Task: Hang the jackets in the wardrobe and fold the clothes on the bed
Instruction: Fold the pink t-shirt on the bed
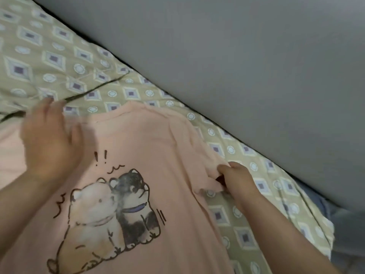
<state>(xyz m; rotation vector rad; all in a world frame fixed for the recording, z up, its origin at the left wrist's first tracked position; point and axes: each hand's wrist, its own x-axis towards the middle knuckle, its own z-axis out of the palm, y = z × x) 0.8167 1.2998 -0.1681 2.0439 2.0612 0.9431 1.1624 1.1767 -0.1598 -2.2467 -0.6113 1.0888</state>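
The hem of one sleeve (pixel 212 176) of the pink T-shirt (pixel 154 147) is pinched in the grip of the right hand (pixel 235 180), thumb and curled fingers closed on the cloth. The left hand (pixel 49 139) is held with fingers straight and spread over the opposite shoulder of the T-shirt; it is blurred, so it cannot be told whether the cloth is pressed, and nothing is gripped by it. The T-shirt is spread front up on the bed (pixel 233 216), its printed dogs (pixel 110 210) showing, with ridges of slack gathered near the collar and the pinched sleeve. The step is judged to be flattening before the first fold. It is best done if the sleeve is drawn outward and level from the T-shirt until the ridges are gone, the far shoulder being pinned flat so the body is not dragged along. Beyond the collar of the T-shirt a dark cord (pixel 94 89) is seen on the patterned cover (pixel 79 56), and past that a grey wall (pixel 256 56).
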